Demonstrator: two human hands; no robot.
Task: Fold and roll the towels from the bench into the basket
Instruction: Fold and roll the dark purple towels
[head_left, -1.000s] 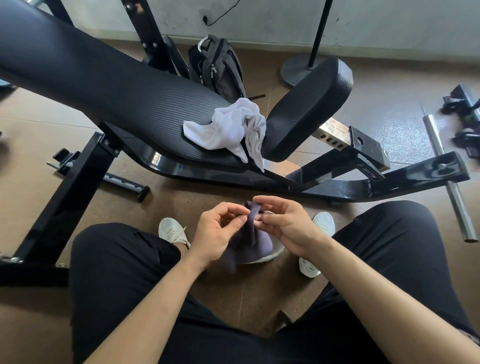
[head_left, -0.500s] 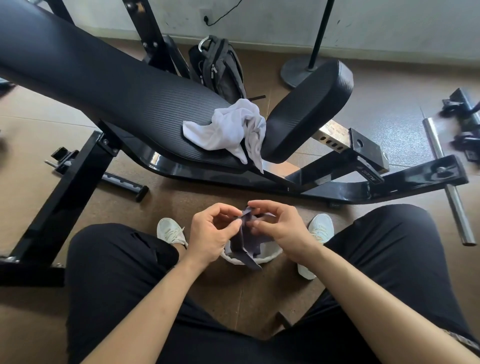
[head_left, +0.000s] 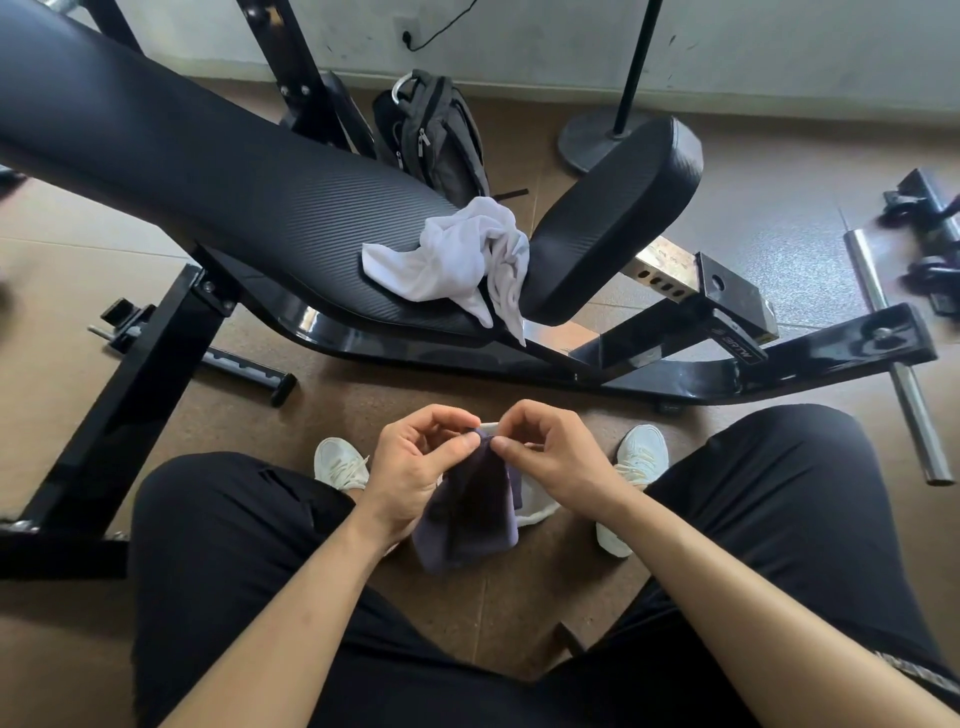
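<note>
A small dark purple towel (head_left: 470, 512) hangs between my knees, pinched at its top edge by my left hand (head_left: 413, 470) and my right hand (head_left: 553, 457), fingertips nearly touching. Behind the towel a white basket rim (head_left: 537, 512) shows on the floor, mostly hidden by the cloth and my right hand. A crumpled white towel (head_left: 457, 260) lies on the black padded bench (head_left: 234, 176), draped into the gap beside the seat pad (head_left: 613, 218).
The bench's black steel frame (head_left: 779, 358) crosses the floor in front of my white shoes (head_left: 340, 462). A grey backpack (head_left: 431, 135) and a stand base (head_left: 597, 135) sit behind it. A steel barbell (head_left: 893, 358) lies at the right.
The purple towel has been let down from a bunched fold and now hangs longer below my fingers. Both hands rose slightly and keep their pinch on its top edge.
</note>
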